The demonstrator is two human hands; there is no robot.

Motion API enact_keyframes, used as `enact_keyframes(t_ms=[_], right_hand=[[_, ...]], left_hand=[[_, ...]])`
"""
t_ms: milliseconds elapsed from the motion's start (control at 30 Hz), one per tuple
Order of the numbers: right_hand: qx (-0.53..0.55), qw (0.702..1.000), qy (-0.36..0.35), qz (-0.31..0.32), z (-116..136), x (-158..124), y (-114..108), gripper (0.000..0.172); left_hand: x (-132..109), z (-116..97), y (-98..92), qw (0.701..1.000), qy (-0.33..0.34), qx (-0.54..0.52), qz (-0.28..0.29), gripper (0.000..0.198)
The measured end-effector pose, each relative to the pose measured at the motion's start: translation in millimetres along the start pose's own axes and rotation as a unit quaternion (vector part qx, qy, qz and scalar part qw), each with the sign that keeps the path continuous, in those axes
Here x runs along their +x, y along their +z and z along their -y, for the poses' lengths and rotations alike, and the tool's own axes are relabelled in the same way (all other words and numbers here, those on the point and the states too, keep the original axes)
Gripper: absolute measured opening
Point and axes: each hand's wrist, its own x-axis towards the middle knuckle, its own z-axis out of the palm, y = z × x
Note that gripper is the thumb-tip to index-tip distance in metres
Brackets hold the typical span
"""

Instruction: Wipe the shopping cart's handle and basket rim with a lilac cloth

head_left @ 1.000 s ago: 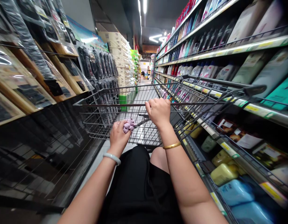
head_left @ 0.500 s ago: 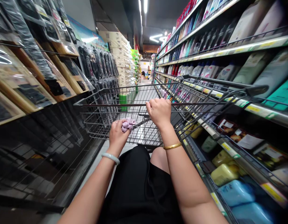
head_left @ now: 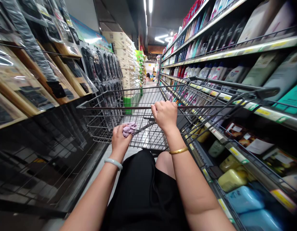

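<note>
A grey wire shopping cart stands in front of my legs. The fist of my right hand is closed over the dark rail at its near upper edge. Lower and to the left, my left hand is closed on a crumpled light-purple cloth, which bulges out by the thumb and index finger. This hand is over the near wire side of the cart; whether it touches the wires I cannot tell. Floor tiles show through the cart's mesh.
Shelves of bottles run close along the right, and the cart's right side overlaps them in view. Packaged goods with wooden parts hang on the left. Stacked cartons and a green box line the aisle ahead.
My left hand and the cloth have shifted slightly left. My right hand keeps its hold on the rail, and the view of the aisle is almost the same.
</note>
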Motion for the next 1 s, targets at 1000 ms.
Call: enact_keyframes(t_ms=[1000], right_hand=[[-0.002, 1.000, 0.001, 0.003, -0.1, -0.3, 1.1, 0.045]], left_hand=[[11.7, -3.1, -7.9, 0.999, -0.008, -0.031, -0.039, 0.037]])
